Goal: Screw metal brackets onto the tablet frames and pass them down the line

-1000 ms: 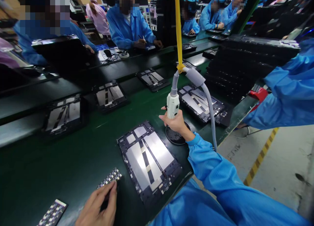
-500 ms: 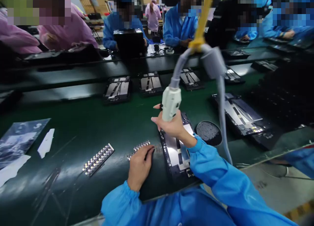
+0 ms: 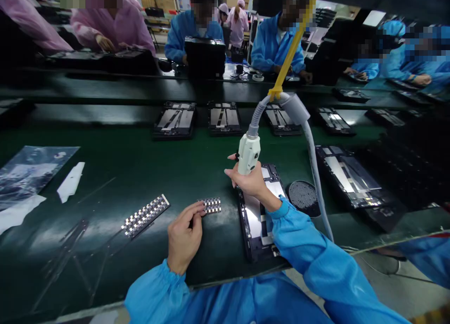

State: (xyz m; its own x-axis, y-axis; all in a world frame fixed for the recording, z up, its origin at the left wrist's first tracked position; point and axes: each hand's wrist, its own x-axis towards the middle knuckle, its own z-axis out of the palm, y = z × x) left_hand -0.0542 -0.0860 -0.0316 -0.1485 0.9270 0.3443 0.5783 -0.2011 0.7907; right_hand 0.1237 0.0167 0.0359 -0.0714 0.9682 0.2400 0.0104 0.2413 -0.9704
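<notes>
Head view: near the worktop's [image 3: 214,253] front edge, our left grip [image 3: 184,235] pinches one end of a chip-studded strip [image 3: 213,205], left of an open device [image 3: 252,216]. Our right grip [image 3: 250,181] wraps a white-handled tool [image 3: 249,153] above it. Right of that device sits a round black tray [image 3: 303,196]; beyond, more open devices [image 3: 225,118] line the far side.

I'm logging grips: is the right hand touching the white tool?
Touching: the head view shows the right hand wrapped around the white tool, below its exposed upper body.

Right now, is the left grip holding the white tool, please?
No, the white tool is in the right grip.
</notes>
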